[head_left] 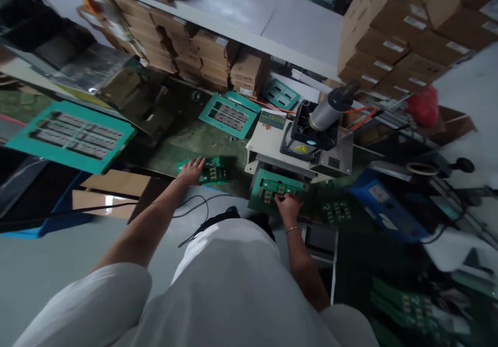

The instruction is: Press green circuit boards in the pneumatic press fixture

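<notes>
Hands [192, 171] touch green circuit boards [212, 171]

Head-worn, looks from above and on the near side of the cream machine [270, 142]; faces forward and steeply down, quite near it, slightly tilted, reaching wide to both sides of it.

The left arm [146, 227] was reached forward and out to the left, and the left hand [193, 170] was held palm down, its fingers [201, 163] pointed forward and slightly inward. The right arm [305, 264] was angled forward and inward from the right side. The right hand [289, 205] was held lower, with its fingers bent. Both hands were set well apart.
</notes>
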Demonstrator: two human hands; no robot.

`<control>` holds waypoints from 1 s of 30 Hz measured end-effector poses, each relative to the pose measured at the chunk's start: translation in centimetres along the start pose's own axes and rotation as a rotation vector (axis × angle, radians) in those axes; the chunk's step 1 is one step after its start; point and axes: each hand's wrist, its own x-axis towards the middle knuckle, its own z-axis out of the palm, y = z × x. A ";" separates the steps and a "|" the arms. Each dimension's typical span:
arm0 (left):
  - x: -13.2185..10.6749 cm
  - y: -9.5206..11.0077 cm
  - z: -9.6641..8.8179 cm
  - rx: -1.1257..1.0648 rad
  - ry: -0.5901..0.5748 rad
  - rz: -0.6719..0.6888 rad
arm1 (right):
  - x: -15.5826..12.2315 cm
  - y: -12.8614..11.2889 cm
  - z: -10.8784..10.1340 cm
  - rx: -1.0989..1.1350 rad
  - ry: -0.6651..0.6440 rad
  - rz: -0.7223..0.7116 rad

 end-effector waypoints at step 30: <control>-0.8 21.4 6.5 -0.039 -0.165 0.396 | 5.3 11.4 0.8 0.294 0.231 -0.061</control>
